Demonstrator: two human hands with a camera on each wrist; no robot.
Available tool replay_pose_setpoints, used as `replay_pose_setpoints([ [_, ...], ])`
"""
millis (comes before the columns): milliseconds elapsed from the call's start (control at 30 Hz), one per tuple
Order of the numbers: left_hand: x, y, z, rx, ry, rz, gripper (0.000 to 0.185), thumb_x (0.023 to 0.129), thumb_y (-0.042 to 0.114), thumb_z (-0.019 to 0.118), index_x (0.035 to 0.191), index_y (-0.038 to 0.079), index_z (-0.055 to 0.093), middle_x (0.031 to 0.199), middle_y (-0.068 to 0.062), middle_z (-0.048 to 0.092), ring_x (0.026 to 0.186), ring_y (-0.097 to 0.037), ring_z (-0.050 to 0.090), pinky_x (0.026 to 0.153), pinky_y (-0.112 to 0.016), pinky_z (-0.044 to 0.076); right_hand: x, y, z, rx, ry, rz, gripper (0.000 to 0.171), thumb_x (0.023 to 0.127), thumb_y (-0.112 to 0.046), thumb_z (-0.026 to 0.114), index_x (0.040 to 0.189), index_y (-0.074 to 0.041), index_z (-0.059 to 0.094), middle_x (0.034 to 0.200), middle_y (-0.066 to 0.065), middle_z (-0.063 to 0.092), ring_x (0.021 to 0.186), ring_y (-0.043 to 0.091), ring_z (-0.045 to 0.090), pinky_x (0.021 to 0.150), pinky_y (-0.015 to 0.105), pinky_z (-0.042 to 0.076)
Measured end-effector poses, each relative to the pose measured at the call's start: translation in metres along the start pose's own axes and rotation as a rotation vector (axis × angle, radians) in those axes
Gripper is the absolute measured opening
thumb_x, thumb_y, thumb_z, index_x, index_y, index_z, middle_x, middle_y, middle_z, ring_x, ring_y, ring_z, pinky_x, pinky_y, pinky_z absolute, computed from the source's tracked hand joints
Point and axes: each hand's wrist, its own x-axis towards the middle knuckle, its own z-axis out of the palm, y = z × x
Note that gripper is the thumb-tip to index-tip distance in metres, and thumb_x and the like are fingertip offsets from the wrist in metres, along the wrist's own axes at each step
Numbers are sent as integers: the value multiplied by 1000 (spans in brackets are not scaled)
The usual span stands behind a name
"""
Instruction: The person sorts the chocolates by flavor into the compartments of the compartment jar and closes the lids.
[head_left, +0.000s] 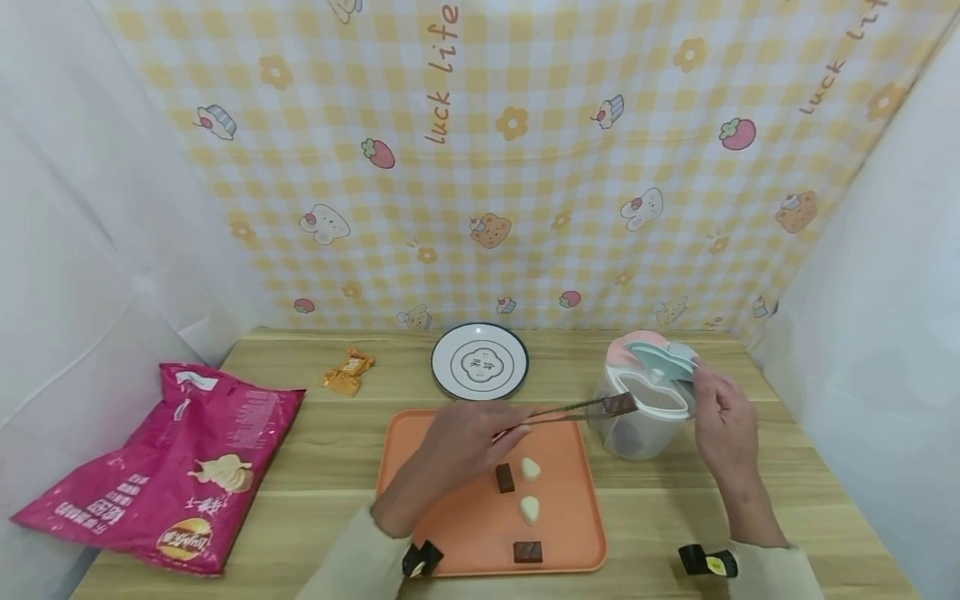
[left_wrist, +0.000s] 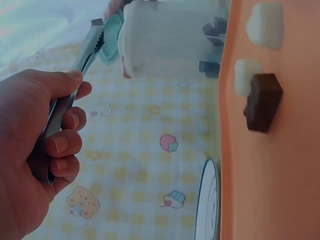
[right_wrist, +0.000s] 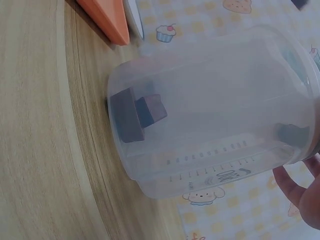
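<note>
Right now the left hand (head_left: 463,440) is gripping metal tongs (head_left: 570,410) that are pinching a brown chocolate piece (head_left: 619,405) over the mouth of the clear plastic jar (head_left: 643,417), while the right hand (head_left: 722,421) is pinching its hinged lid (head_left: 662,357) open. Judging by this, the drop-in step is under way, and next the tongs need loosening over the opening; two brown and two white pieces are waiting on the orange tray (head_left: 573,533).

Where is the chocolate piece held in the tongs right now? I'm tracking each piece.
In the head view, the chocolate piece sits in the tongs at the clear jar mouth, right of the orange tray.
</note>
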Motion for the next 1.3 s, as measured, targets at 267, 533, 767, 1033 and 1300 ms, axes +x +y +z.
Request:
replay_pose_setpoints([
  [267,29,4,21,-25,7,11,16,100,24,70,114,19,77,67,9,53,51,-4,42,45,-19,25,0,1,1,-2,5,3,43,110,-27,52,111,10,73,129,18,67,114,-11,50,94,11,39],
  [533,42,6,33,7,-71,-18,22,103,30,67,121,22,76,74,8,60,54,-4,47,46,-19,28,0,3,2,-12,27,-17,42,110,-27,52,110,9,74,128,18,68,115,-10,50,93,10,38],
  [767,46,7,38,3,-130,-63,26,104,32,63,126,25,75,78,9,63,57,-4,48,47,-20,30,-1,0,2,-22,13,11,43,110,-28,51,113,9,73,130,16,67,121,4,56,93,10,39],
  [1033,46,6,37,-28,-144,-78,26,104,32,64,127,25,75,82,8,66,61,-5,53,49,-21,33,-1,0,1,-22,19,10,43,110,-28,51,112,9,73,130,17,67,117,-4,53,92,10,38],
  [1300,45,5,37,-51,-158,-95,28,104,33,64,129,25,75,83,8,67,59,-4,51,49,-20,32,-1,0,2,-13,17,4,43,110,-27,52,111,10,73,129,18,67,112,-12,49,91,10,38],
])
